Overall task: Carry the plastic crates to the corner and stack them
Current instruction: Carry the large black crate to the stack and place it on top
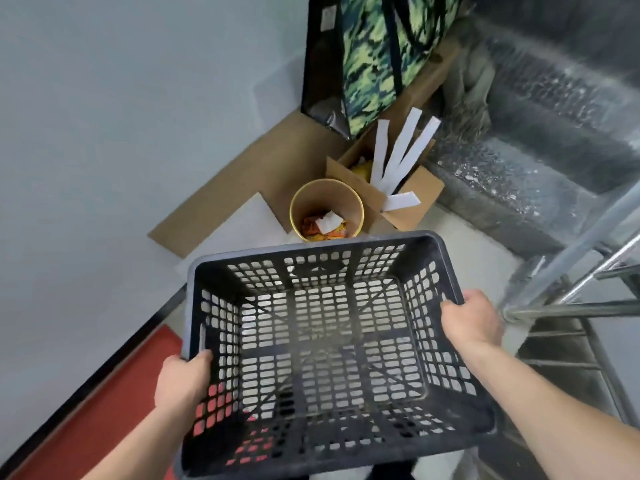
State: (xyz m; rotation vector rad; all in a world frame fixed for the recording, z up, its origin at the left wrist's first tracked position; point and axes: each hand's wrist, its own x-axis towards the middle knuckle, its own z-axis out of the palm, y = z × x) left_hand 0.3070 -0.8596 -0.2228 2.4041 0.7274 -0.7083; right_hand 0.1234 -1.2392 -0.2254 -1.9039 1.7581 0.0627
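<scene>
Head view: you held the crate (325, 344) in the air in front of you, open side up and empty. Your left hand (181, 379) was clamped on its left rim, your right hand (472, 320) on the right rim. Past its far edge stood a tub (327, 209) with scraps inside, and an open box (398, 192) holding white strips, both in the corner by the wall (121, 98). A camouflage bag (381, 57) leaned behind them.
</scene>
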